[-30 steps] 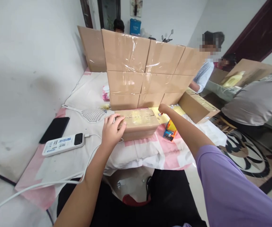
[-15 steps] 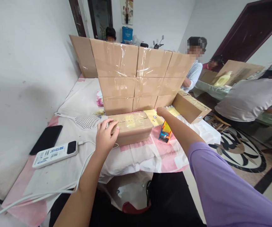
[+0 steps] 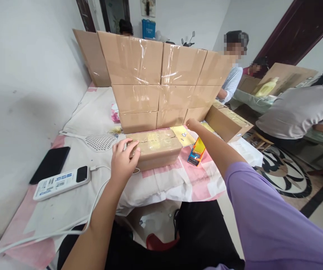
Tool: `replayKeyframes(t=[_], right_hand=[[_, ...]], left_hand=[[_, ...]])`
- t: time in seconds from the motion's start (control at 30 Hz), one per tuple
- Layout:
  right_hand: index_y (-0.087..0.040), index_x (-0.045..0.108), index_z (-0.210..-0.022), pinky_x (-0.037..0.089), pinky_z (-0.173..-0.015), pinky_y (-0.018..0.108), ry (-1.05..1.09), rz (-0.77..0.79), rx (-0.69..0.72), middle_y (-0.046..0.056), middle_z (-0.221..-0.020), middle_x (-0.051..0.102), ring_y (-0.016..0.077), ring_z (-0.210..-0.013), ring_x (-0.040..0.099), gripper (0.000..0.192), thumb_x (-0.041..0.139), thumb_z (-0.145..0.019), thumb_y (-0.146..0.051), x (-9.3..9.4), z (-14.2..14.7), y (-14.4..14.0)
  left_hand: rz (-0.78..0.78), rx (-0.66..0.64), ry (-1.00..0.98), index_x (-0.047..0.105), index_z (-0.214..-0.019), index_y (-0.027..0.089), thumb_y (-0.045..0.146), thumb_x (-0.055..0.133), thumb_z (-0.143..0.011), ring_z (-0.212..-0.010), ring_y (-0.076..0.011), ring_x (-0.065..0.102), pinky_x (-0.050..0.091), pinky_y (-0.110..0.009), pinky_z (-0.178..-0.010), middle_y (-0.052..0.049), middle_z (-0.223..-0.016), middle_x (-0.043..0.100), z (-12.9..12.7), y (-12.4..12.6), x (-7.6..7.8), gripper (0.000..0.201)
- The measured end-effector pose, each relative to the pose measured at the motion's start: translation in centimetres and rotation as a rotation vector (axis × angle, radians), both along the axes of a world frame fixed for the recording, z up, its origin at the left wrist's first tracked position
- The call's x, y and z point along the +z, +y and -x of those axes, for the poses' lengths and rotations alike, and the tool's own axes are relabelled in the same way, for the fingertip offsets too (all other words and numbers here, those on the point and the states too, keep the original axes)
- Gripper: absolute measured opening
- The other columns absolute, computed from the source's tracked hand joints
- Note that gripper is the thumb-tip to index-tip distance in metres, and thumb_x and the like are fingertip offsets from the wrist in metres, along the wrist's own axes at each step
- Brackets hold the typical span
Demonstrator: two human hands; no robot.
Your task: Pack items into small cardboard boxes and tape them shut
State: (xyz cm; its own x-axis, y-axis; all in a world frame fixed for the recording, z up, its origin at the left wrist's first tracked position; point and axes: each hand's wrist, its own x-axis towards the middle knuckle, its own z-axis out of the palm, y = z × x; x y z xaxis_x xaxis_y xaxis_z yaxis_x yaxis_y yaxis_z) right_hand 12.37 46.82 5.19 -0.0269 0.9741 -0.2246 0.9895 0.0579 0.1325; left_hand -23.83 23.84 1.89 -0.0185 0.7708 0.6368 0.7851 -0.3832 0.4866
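Note:
My left hand (image 3: 124,154) lies on the left end of a closed, taped cardboard box (image 3: 161,150), fingers apart over its top edge. Farther right, my right hand (image 3: 194,125) reaches to the foot of a wall of stacked cardboard boxes (image 3: 178,99). Its fingers look bunched, and what they hold, if anything, is hidden. Yellow printed card (image 3: 183,135) lies just left of that hand. Below my right forearm stands an orange and blue tape dispenser (image 3: 195,155) with yellow on it.
On the left lie a white perforated skimmer (image 3: 101,142), a dark phone (image 3: 50,165) and a white power bank (image 3: 62,183) with a cable (image 3: 98,198). Another taped box (image 3: 226,122) sits at the right. People (image 3: 296,105) work beyond the table.
The view has tilted and shifted slightly. My right hand has reached a little farther toward the foot of the stacked boxes. My left hand stays on the box.

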Motion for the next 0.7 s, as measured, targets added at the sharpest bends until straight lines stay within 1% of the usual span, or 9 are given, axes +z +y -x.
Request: replayKeyframes(t=[0.13,0.27,0.37,0.47,0.53,0.6,0.7], right_hand=[[-0.017,0.067,-0.117,0.053,-0.1,0.045,0.007,0.118,0.102,0.009,-0.128,0.064,0.0229,-0.114,0.063,0.025,0.066,-0.097,-0.032,-0.8,0.5,-0.3],[-0.014,0.069,-0.105,0.052,-0.096,0.043,0.03,0.196,0.117,0.008,-0.116,0.069,0.0218,-0.106,0.065,0.02,0.072,-0.091,-0.028,-1.7,1.2,-0.6],[-0.014,0.069,-0.097,0.052,-0.092,0.04,0.108,0.169,0.107,0.007,-0.108,0.07,0.0211,-0.102,0.066,0.017,0.073,-0.089,-0.028,-1.3,1.6,-0.9],[-0.012,0.067,-0.087,0.051,-0.083,0.032,0.269,0.072,0.106,0.009,-0.1,0.07,0.0225,-0.098,0.066,0.014,0.076,-0.079,-0.02,-0.1,1.8,-1.7],[-0.013,0.062,-0.083,0.048,-0.072,0.026,0.415,-0.001,0.111,0.007,-0.091,0.069,0.0201,-0.089,0.066,0.013,0.074,-0.076,-0.015,1.0,2.1,-3.0],[-0.016,0.055,-0.085,0.044,-0.063,0.023,0.576,-0.07,0.124,0.004,-0.084,0.065,0.0155,-0.079,0.064,0.014,0.068,-0.079,-0.015,1.9,2.6,-5.1],[-0.02,0.046,-0.087,0.042,-0.056,0.021,0.779,-0.147,0.156,-0.001,-0.077,0.058,0.0109,-0.066,0.059,0.017,0.062,-0.086,-0.024,3.1,3.5,-9.9]], left_hand=[[0.005,0.002,-0.001,0.072,-0.119,0.026,0.037,0.05,-0.098,-0.122,-0.0317,0.051,0.044,-0.049,-0.105,-0.01,-0.127,0.061,0.0,0.0,0.0,0.032],[-0.013,-0.003,0.009,0.072,-0.119,0.022,0.037,0.049,-0.099,-0.122,-0.0316,0.051,0.043,-0.048,-0.106,-0.011,-0.128,0.061,0.0,0.0,-0.1,0.034],[-0.034,-0.003,0.016,0.073,-0.119,0.019,0.037,0.05,-0.099,-0.121,-0.0312,0.051,0.043,-0.048,-0.106,-0.012,-0.127,0.061,0.0,0.0,-0.2,0.035],[-0.045,-0.001,0.029,0.073,-0.119,0.018,0.037,0.05,-0.099,-0.12,-0.0312,0.052,0.042,-0.048,-0.106,-0.013,-0.127,0.062,0.1,0.1,-0.3,0.035],[-0.057,0.0,0.043,0.073,-0.118,0.018,0.036,0.05,-0.099,-0.119,-0.0315,0.053,0.043,-0.047,-0.105,-0.013,-0.126,0.062,0.2,0.2,-0.3,0.035],[-0.078,0.0,0.063,0.073,-0.118,0.017,0.035,0.051,-0.099,-0.118,-0.0319,0.054,0.044,-0.048,-0.104,-0.014,-0.125,0.062,0.2,0.1,-0.3,0.035],[-0.141,0.033,0.093,0.073,-0.118,0.015,0.032,0.052,-0.098,-0.118,-0.0333,0.054,0.044,-0.049,-0.104,-0.015,-0.124,0.063,-0.4,-0.4,0.1,0.034]])
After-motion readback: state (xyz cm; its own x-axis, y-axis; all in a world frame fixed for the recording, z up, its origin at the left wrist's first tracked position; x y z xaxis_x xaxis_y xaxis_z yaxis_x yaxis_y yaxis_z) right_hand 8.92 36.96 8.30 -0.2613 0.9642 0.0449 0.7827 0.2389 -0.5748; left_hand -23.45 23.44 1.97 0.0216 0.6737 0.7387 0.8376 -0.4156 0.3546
